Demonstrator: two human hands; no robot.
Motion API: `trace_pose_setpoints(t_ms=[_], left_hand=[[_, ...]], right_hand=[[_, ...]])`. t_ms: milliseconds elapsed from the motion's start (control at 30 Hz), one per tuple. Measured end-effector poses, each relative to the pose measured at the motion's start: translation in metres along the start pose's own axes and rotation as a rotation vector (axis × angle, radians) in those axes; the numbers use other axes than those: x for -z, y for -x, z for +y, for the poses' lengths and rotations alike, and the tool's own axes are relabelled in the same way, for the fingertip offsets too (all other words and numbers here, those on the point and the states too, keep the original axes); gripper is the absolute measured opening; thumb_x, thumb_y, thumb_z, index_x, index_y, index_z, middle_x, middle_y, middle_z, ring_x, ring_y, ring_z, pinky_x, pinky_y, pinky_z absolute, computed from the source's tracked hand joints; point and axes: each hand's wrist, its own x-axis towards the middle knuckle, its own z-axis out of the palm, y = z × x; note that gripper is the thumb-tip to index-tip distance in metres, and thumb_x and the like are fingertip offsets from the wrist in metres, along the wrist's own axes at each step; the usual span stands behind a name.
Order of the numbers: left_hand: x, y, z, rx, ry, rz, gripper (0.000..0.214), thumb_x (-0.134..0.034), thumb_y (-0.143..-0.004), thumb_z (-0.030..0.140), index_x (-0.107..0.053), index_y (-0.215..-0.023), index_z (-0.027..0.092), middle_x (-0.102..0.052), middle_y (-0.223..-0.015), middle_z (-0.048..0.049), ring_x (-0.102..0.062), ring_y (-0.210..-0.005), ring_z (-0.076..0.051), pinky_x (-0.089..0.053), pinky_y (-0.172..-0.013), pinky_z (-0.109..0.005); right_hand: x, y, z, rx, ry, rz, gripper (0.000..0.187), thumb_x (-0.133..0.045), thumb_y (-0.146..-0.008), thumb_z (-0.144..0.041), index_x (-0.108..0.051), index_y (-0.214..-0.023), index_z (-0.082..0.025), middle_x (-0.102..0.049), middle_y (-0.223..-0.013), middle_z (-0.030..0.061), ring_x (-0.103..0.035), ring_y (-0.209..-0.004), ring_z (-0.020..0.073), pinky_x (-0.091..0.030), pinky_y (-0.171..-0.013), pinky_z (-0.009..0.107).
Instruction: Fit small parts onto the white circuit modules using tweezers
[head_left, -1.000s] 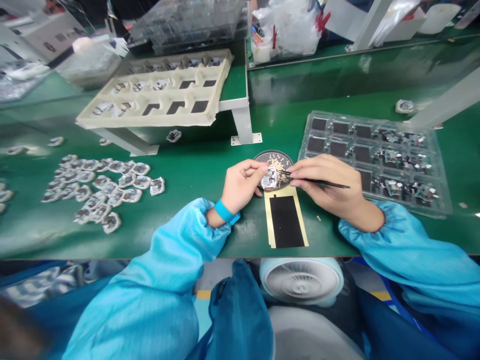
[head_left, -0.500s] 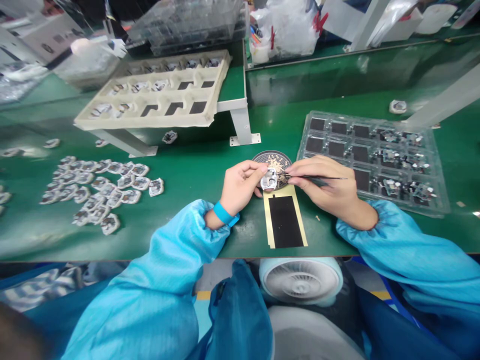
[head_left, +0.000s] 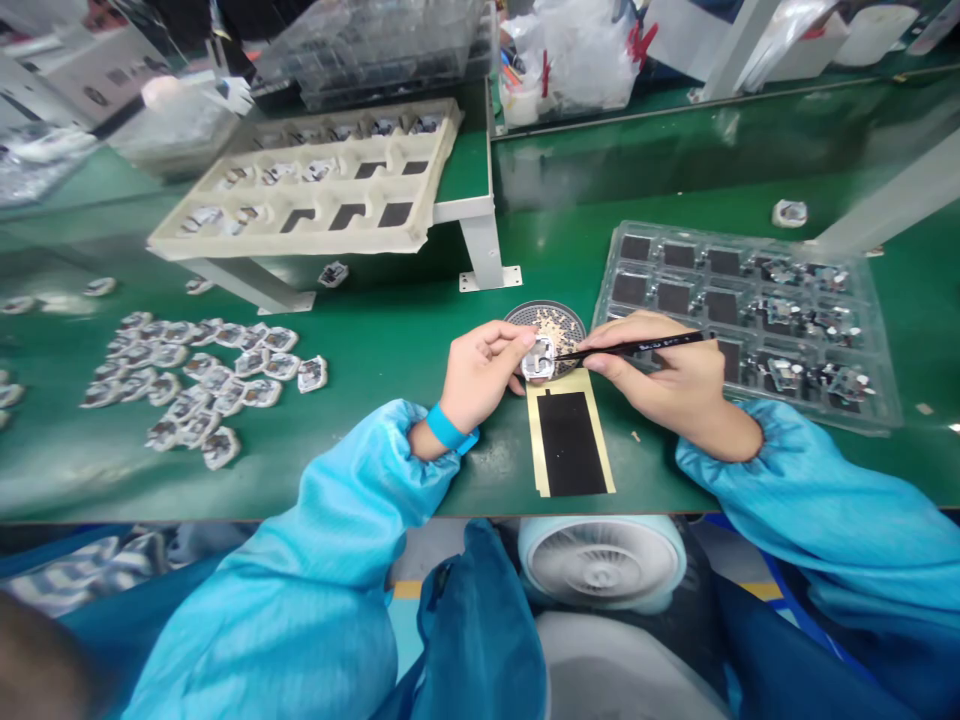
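Note:
My left hand (head_left: 480, 372) pinches a small silvery part (head_left: 538, 358) just above the green bench. My right hand (head_left: 660, 380) grips black tweezers (head_left: 637, 348), and their tips touch the part. Behind the part lies a round perforated dish (head_left: 551, 322) with tiny pale pieces in it. Right below the hands a yellow sheet with a black rectangle (head_left: 570, 440) lies flat on the bench.
A clear blister tray (head_left: 750, 310) with parts sits to the right. Several loose silvery parts (head_left: 202, 375) are spread at the left. A beige tray (head_left: 315, 185) rests on a raised white stand behind. A white fan (head_left: 600, 560) sits below the bench edge.
The tweezers have tilted, their back end rising higher over my right hand. Both hands and the part stay in nearly the same place.

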Motion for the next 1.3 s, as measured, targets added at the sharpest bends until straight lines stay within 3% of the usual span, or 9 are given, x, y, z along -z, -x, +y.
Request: trace_pose_setpoints(t_ms=[267,433,600,767,867,933,1067,1133,1300], left_hand=[[0.001,-0.002,-0.003,-0.016,0.009,0.014,0.045,-0.083,-0.079,0.05,-0.075,-0.099,0.01,-0.073,-0.069,-0.0042,-0.066,-0.053,-0.014,-0.055,-0.041,-0.022],[0.004,-0.004,-0.006,-0.043,-0.009,0.02,0.045,-0.082,-0.08,0.051,-0.076,-0.099,0.011,-0.073,-0.071,-0.0047,-0.064,-0.051,-0.012,-0.054,-0.04,-0.021],[0.009,-0.009,-0.007,-0.131,-0.046,0.022,0.038,-0.08,-0.083,0.048,-0.075,-0.098,0.013,-0.074,-0.075,-0.0045,-0.059,-0.046,-0.008,-0.049,-0.039,-0.018],[0.012,-0.012,-0.006,-0.112,-0.004,-0.015,0.038,-0.083,-0.081,0.04,-0.072,-0.105,0.014,-0.074,-0.083,-0.005,-0.065,-0.054,-0.011,-0.055,-0.046,-0.02],[0.01,-0.012,-0.007,-0.075,0.066,-0.081,0.06,-0.09,-0.071,0.03,-0.065,-0.124,0.017,-0.074,-0.102,-0.0067,-0.074,-0.072,-0.017,-0.063,-0.058,-0.026],[0.009,-0.01,-0.007,-0.065,0.055,-0.111,0.067,-0.091,-0.068,0.026,-0.064,-0.129,0.018,-0.074,-0.108,-0.0074,-0.075,-0.08,-0.018,-0.066,-0.066,-0.028],[0.006,-0.005,-0.004,0.062,-0.028,-0.223,0.042,-0.087,-0.075,0.037,-0.069,-0.104,0.012,-0.075,-0.09,-0.0094,-0.075,-0.07,-0.02,-0.061,-0.055,-0.025],[0.004,-0.003,-0.001,0.125,-0.037,-0.262,0.041,-0.085,-0.078,0.041,-0.066,-0.1,0.012,-0.074,-0.079,-0.0083,-0.075,-0.064,-0.022,-0.051,-0.043,-0.021],[0.003,-0.001,0.003,0.148,-0.024,-0.275,0.039,-0.084,-0.08,0.038,-0.067,-0.104,0.012,-0.075,-0.077,-0.0078,-0.072,-0.057,-0.016,-0.035,-0.036,-0.015]], right_hand=[[-0.003,0.005,0.002,-0.047,0.011,-0.022,0.011,-0.081,-0.085,-0.026,-0.078,-0.096,-0.026,-0.08,-0.093,0.0035,-0.076,-0.088,0.0239,-0.062,-0.085,0.041],[0.0,0.001,0.002,-0.292,-0.145,-0.061,0.009,-0.077,-0.089,-0.034,-0.077,-0.093,-0.026,-0.079,-0.096,0.0038,-0.076,-0.092,0.0233,-0.061,-0.089,0.04],[0.01,-0.007,0.006,-0.503,-0.369,-0.263,0.025,-0.079,-0.087,-0.045,-0.072,-0.09,-0.021,-0.079,-0.092,0.0062,-0.075,-0.09,0.0218,-0.061,-0.089,0.039],[0.029,-0.015,0.005,-0.535,-0.431,-0.112,0.036,-0.06,-0.097,-0.058,-0.064,-0.092,-0.022,-0.074,-0.082,0.0034,-0.073,-0.078,0.0187,-0.06,-0.076,0.035],[0.066,-0.02,0.013,-0.473,-0.17,0.165,0.043,-0.044,-0.103,-0.062,-0.065,-0.1,-0.025,-0.065,-0.072,0.0006,-0.067,-0.068,0.0176,-0.056,-0.068,0.034],[0.101,-0.02,0.021,-0.485,0.222,0.279,0.042,-0.045,-0.102,-0.059,-0.069,-0.103,-0.024,-0.064,-0.073,0.0024,-0.067,-0.074,0.0202,-0.053,-0.069,0.034],[0.157,-0.011,0.041,-0.782,0.952,-0.09,0.031,-0.066,-0.09,-0.047,-0.076,-0.086,-0.018,-0.069,-0.077,0.0112,-0.068,-0.083,0.0309,-0.05,-0.075,0.041],[0.166,-0.004,0.051,-0.903,1.053,-0.234,0.029,-0.071,-0.086,-0.045,-0.079,-0.096,-0.019,-0.074,-0.088,0.0128,-0.069,-0.086,0.0325,-0.05,-0.074,0.041],[0.162,0.004,0.065,-0.965,1.121,-0.291,0.045,-0.073,-0.084,-0.053,-0.075,-0.12,-0.026,-0.077,-0.11,0.0142,-0.068,-0.093,0.0315,-0.047,-0.074,0.039]])
